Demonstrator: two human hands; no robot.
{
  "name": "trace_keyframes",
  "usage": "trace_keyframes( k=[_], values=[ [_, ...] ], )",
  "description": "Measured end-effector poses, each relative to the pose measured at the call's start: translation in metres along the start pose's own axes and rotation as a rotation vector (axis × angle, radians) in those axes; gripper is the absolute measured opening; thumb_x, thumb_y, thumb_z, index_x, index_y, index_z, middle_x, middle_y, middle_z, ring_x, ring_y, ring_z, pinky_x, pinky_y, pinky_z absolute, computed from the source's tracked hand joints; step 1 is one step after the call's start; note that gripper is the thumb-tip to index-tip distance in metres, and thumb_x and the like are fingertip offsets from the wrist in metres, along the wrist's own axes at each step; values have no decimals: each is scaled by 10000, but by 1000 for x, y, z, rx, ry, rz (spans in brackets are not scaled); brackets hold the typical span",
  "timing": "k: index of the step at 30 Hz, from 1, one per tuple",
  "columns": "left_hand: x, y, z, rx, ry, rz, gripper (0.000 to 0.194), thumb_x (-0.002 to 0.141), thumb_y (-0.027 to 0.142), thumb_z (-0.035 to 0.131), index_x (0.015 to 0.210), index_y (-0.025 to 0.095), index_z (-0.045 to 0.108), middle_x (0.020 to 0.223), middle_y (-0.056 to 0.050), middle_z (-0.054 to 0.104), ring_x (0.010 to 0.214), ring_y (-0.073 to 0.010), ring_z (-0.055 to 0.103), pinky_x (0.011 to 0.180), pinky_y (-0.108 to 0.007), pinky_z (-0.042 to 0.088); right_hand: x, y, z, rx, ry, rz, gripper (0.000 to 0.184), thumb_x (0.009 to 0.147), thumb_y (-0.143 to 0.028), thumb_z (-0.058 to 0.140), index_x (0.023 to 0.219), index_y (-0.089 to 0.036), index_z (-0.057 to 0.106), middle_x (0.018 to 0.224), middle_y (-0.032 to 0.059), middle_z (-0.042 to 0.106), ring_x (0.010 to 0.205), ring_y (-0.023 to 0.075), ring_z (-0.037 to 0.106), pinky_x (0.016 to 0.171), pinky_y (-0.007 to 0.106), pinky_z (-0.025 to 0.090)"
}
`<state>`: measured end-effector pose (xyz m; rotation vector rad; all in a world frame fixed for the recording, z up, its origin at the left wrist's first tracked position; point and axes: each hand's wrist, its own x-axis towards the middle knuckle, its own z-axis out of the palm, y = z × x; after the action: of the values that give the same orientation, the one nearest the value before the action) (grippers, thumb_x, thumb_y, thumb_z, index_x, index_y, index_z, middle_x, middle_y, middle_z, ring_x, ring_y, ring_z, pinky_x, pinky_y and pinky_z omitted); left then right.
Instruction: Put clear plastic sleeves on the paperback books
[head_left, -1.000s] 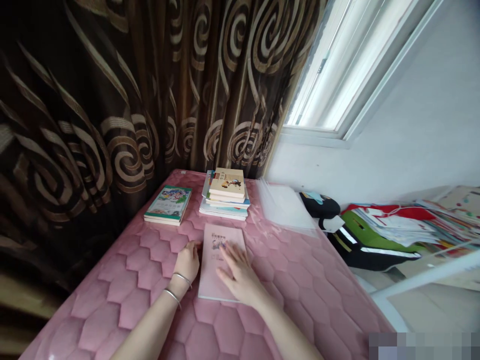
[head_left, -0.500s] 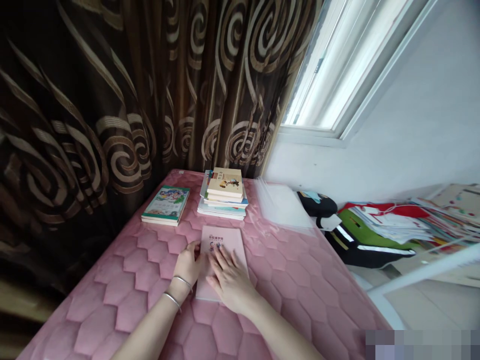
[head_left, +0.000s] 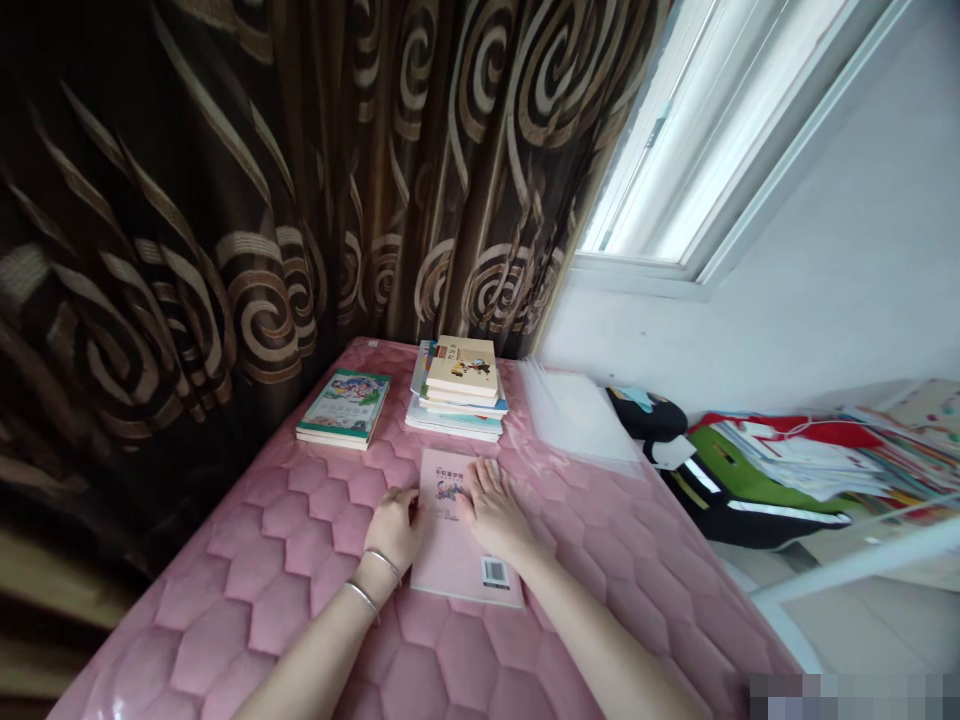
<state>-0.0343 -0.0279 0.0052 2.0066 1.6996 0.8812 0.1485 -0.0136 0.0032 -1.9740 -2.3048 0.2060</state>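
Pink paperback [head_left: 446, 560], barcode up, lies flat on the quilted mattress [head_left: 307, 610], long axis pointing away from the person. Right hand [head_left: 496, 512] rests open across its right side, gripping nothing; left hand [head_left: 396, 528] curls at its left edge, hold unclear.
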Motion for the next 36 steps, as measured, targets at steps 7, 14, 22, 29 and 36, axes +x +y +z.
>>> trace_keyframes(
  k=[7,14,22,29,36],
  values=[
    [-5,6,-1,-87,-103,-30,246,737,52,554,882,181,704,822,-41,695,747,-146,620,710,-231,470,-18,6,-2,7,-18,15,630,937,-392,279,1453,-33,240,1535,160,136,1422,276,92,1144,454,147],
    [-6,10,3,-55,-112,-46,176,743,69,567,803,171,698,832,-56,700,776,-155,629,740,-246,463,-36,-8,-5,58,5,-351,490,968,-367,250,1425,-223,355,1514,45,280,1418,243,156,1140,536,88],
    [-4,8,4,-32,-124,-65,119,732,91,609,719,179,688,800,-46,697,758,-153,625,726,-242,449,31,-19,-10,24,-38,-422,487,984,-334,183,1439,-214,309,1505,44,288,1411,207,191,1133,531,101],
    [-4,9,1,-45,-117,-51,117,722,66,594,693,170,640,757,-40,684,715,-146,612,700,-238,439,27,-32,-4,23,10,-347,551,984,-385,154,1456,-115,242,1521,96,218,1424,232,117,1137,530,95],
    [-2,9,-1,-70,-143,-68,128,716,60,587,674,180,605,728,-15,672,691,-132,610,667,-226,431,-8,4,1,80,-10,-248,625,973,-436,121,1437,-52,289,1524,120,200,1421,209,132,1159,409,142]
  ],
)
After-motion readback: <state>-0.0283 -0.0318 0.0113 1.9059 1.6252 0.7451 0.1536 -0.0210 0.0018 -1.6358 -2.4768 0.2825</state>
